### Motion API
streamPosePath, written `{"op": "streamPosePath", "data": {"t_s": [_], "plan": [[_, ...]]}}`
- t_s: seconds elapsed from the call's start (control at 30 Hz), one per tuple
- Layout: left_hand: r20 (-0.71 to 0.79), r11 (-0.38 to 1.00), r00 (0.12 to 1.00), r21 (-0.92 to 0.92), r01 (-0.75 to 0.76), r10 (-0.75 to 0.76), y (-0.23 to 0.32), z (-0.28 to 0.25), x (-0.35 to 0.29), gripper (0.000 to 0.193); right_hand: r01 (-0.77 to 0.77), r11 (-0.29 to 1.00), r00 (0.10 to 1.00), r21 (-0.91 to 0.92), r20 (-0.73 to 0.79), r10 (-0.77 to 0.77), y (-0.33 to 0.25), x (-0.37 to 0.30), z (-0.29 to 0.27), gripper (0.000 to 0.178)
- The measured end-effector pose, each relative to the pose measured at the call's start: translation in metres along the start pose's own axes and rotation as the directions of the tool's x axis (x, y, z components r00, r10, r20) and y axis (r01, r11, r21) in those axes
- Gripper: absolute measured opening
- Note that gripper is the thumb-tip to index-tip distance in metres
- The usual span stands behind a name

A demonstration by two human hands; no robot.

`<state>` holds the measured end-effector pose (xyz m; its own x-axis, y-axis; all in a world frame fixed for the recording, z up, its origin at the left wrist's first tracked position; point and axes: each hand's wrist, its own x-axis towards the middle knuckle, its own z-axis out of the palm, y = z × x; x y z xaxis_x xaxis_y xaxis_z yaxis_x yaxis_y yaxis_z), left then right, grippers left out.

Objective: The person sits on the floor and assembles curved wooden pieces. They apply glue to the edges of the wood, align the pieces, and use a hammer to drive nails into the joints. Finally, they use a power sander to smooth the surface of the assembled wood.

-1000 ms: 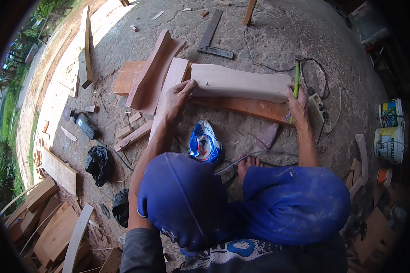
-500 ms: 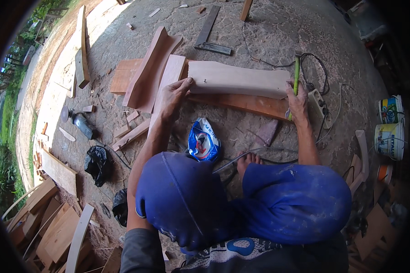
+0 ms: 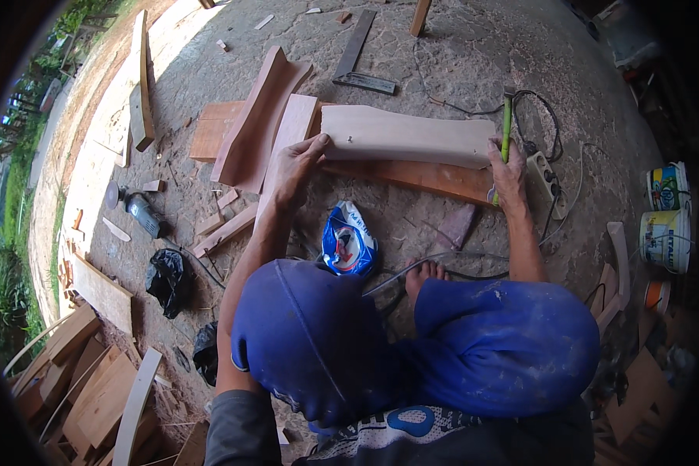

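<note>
A pale, gently curved wooden board (image 3: pixel 408 138) lies across in front of me, with small nails standing in its face near both ends. Its left end meets a long pale wooden leg (image 3: pixel 291 128). My left hand (image 3: pixel 299 167) is closed at this joint, thumb and fingers gripping the board's left corner beside the leg. At the right end, my right hand (image 3: pixel 508 172) is wrapped round a slim green-handled hammer (image 3: pixel 506 128) held upright, its fingers also against the board. A reddish plank (image 3: pixel 435 180) lies beneath the board.
Left lie a shaped reddish timber (image 3: pixel 248 128), an angle grinder (image 3: pixel 141 213) and black plastic bags (image 3: pixel 167 279). A blue-white packet (image 3: pixel 348 241) is near my knees. A power strip (image 3: pixel 546 185) with cables lies right, a carpenter's square (image 3: pixel 357 58) ahead, buckets (image 3: pixel 665 237) far right.
</note>
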<state>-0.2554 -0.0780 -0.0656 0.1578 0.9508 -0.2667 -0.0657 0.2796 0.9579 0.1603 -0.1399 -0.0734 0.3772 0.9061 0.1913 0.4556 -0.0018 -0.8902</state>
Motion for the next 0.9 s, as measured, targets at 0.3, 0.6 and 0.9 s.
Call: {"op": "streamPosePath", "data": {"t_s": [0.3, 0.6, 0.9], "plan": [[0.043, 0.999, 0.999, -0.032, 0.001, 0.001, -0.001, -0.002, 0.001, 0.04, 0.062, 0.996, 0.998, -0.067, 0.002, -0.062, -0.004, -0.001, -0.001, 0.024], [0.019, 1.0, 1.0, -0.005, 0.003, -0.003, -0.001, 0.0, -0.001, 0.037, 0.05, 0.997, 0.999, -0.067, 0.014, -0.049, -0.001, 0.0, -0.001, 0.025], [-0.018, 1.0, 1.0, -0.019, -0.001, 0.001, -0.006, 0.002, 0.001, 0.039, 0.026, 1.0, 0.999, 0.0, 0.028, -0.026, 0.004, 0.0, -0.001, 0.025]]}}
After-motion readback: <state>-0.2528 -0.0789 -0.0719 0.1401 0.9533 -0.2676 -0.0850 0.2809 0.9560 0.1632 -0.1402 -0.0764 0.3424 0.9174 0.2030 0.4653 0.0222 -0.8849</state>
